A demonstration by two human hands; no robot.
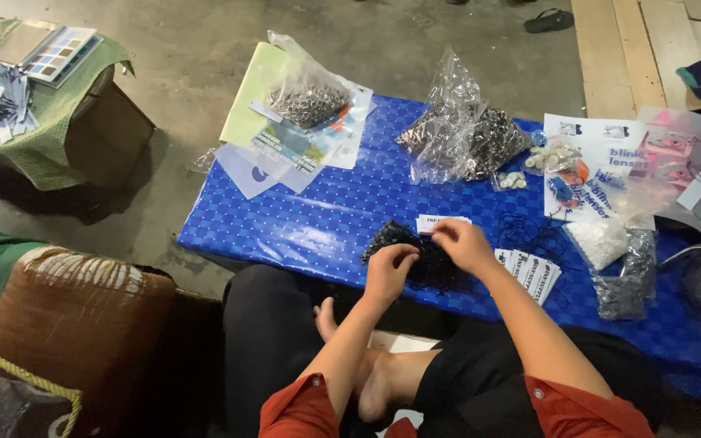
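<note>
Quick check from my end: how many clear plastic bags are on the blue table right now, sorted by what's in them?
Small dark metal rings: 3, far left, middle, right edge
White pieces: 2, larger, small
Total: 5 bags that I can make out; the clutter at the far right may hide more.
Both hands are on the black tangle.

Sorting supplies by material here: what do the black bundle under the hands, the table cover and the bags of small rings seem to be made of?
The black bundle looks like thin cord or elastic: matte, tangled strands. The table cover seems glossy plastic sheeting, shiny blue with a printed check. The bags are clear crinkled plastic; the small rings inside look like metal, grey and glinting, though too small to confirm.
</note>
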